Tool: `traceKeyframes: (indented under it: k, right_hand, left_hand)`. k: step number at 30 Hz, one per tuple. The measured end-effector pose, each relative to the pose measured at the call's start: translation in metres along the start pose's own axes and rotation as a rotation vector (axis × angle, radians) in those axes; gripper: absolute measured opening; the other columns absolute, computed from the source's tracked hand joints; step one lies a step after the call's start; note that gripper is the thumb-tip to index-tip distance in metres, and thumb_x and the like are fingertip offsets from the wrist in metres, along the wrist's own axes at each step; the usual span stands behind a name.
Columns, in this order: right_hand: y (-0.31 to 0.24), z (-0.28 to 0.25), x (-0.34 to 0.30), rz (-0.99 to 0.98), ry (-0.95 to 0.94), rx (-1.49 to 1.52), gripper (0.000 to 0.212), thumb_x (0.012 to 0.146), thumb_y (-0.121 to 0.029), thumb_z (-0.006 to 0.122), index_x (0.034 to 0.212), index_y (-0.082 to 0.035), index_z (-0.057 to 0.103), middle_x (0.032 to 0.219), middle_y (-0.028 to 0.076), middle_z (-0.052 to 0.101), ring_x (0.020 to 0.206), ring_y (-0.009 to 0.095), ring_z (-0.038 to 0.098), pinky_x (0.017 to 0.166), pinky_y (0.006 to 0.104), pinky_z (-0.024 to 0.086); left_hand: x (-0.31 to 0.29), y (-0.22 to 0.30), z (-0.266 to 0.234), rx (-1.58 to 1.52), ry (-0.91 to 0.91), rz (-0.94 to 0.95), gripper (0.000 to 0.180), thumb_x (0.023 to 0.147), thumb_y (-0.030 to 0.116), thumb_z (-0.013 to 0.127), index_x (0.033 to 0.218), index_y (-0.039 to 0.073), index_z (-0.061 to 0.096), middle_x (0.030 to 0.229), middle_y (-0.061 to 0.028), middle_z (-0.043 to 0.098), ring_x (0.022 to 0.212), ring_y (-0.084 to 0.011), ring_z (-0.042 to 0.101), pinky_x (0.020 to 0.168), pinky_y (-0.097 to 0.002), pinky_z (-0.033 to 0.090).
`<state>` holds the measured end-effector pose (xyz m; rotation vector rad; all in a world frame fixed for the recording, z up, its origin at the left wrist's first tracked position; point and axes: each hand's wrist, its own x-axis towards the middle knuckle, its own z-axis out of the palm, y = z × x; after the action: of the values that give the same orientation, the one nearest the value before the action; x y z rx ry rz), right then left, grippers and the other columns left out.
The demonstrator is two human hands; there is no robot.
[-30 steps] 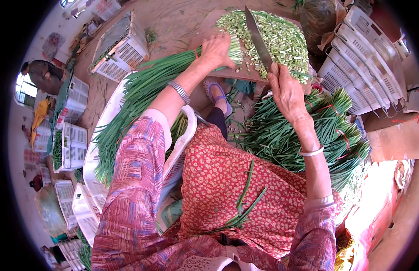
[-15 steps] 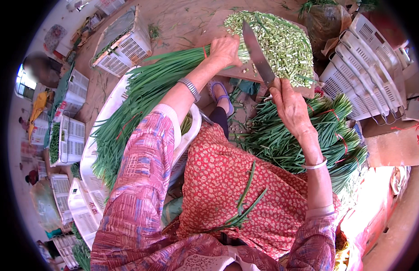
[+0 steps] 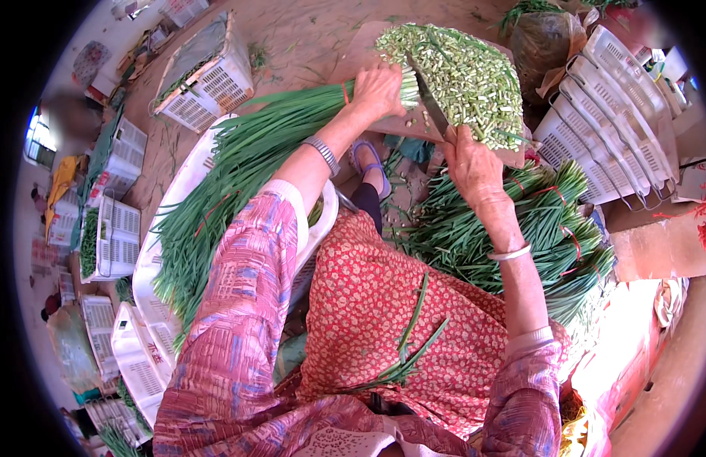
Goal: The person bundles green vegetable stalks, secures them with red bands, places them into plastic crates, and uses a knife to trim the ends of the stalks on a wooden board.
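Observation:
On a wooden board (image 3: 359, 55) at the top middle, my left hand (image 3: 378, 90) is closed around the pale end of a bunch of garlic chives (image 3: 280, 129). A red band ties the bunch, and its long green leaves trail down to the left over a white crate. My right hand (image 3: 473, 166) grips the handle of a knife (image 3: 430, 100). Its blade lies right beside the bunch's cut end, just past my left fingers. A heap of short chopped pale-green pieces (image 3: 474, 84) covers the board beyond the blade. The handle is mostly hidden in my fingers.
To the right, tied chive bundles (image 3: 497, 236) are piled below the board. Stacked white crates (image 3: 596, 126) stand beyond them. A covered white crate (image 3: 208, 87) sits at the upper left. Further crates (image 3: 121, 236) line the left side. Loose leaves (image 3: 414, 343) lie on my red apron (image 3: 353, 305).
My right hand has moved slightly left and toward me. The knife blade has come down and left against the cut end of the chives. My left hand keeps its hold.

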<state>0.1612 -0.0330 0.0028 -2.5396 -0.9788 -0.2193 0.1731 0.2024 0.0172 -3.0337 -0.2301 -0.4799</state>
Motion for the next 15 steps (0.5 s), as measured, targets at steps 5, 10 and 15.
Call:
traceKeyframes:
  k: [5,10,15]
  right_hand:
    - [-0.013,-0.031,-0.018,0.042,0.117,0.232,0.028,0.098,-0.030,0.052,0.109,-0.005,0.046,0.073,0.025,0.066,0.070,0.047,0.064,0.062,0.0578,0.049]
    - [-0.017,-0.033,-0.022,0.031,0.072,0.139,0.028,0.098,-0.029,0.052,0.109,-0.004,0.044,0.071,0.025,0.065,0.068,0.047,0.064,0.060,0.0576,0.049]
    - [-0.017,-0.027,-0.020,0.013,0.045,0.094,0.026,0.098,-0.030,0.051,0.102,-0.005,0.045,0.069,0.023,0.065,0.068,0.045,0.064,0.061,0.0575,0.049]
  left_hand:
    - [-0.002,-0.003,-0.004,-0.014,-0.108,-0.052,0.074,0.053,0.032,0.088,0.109,-0.005,0.057,0.112,-0.0231,0.064,0.107,-0.0363,0.061,0.089,-0.0475,0.050]
    - [-0.001,0.000,-0.006,-0.027,-0.081,-0.029,0.078,0.053,0.033,0.088,0.112,-0.006,0.056,0.111,-0.0244,0.064,0.107,-0.0366,0.061,0.089,-0.0474,0.050]
    - [0.002,0.002,-0.004,-0.025,-0.099,-0.043,0.078,0.053,0.033,0.089,0.112,-0.007,0.057,0.114,-0.0248,0.063,0.108,-0.0369,0.061,0.088,-0.0466,0.051]
